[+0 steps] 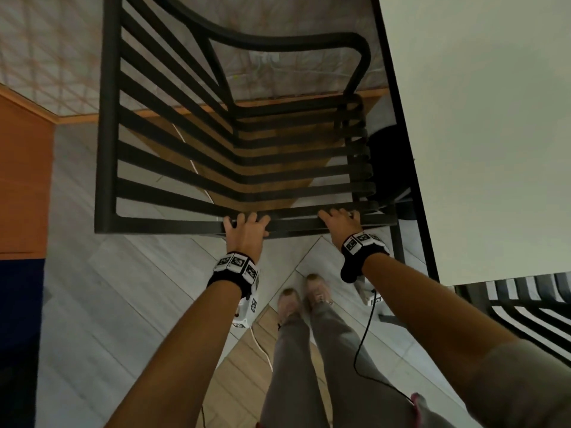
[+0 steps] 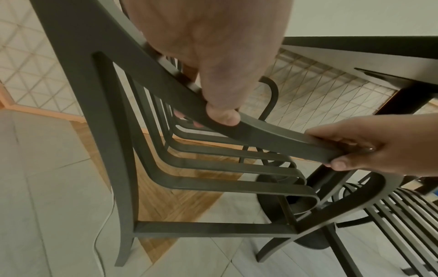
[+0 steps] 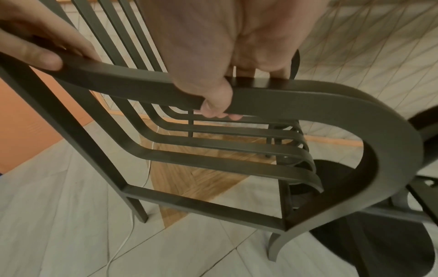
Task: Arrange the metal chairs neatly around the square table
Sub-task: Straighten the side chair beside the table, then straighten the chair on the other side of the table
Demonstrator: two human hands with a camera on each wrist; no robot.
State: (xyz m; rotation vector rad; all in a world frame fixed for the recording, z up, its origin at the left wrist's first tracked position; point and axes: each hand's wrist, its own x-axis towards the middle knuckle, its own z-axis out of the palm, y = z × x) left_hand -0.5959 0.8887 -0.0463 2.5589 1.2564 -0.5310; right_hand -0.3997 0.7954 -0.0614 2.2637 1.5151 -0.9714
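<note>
Mid-task, by the look of it: the metal chair (image 1: 234, 156) you are handling stands at the left side of the square table (image 1: 482, 88), its seat slats pointing toward the table edge and its right armrest close against that edge. Whether the seat is tucked under is hard to tell from the head view. A second chair (image 1: 531, 307) shows at the table's near side, lower right; you cannot judge from here whether it is squared up, and other chairs are out of view, so count the job as part done at best. Grip: your left hand (image 1: 245, 230) and right hand (image 1: 340, 220) both sit on the top rail of the chair back, well apart. Fingers curl over the rail's far face, thumbs wrapped under the near edge. Firm closed hold, both sides.
</note>
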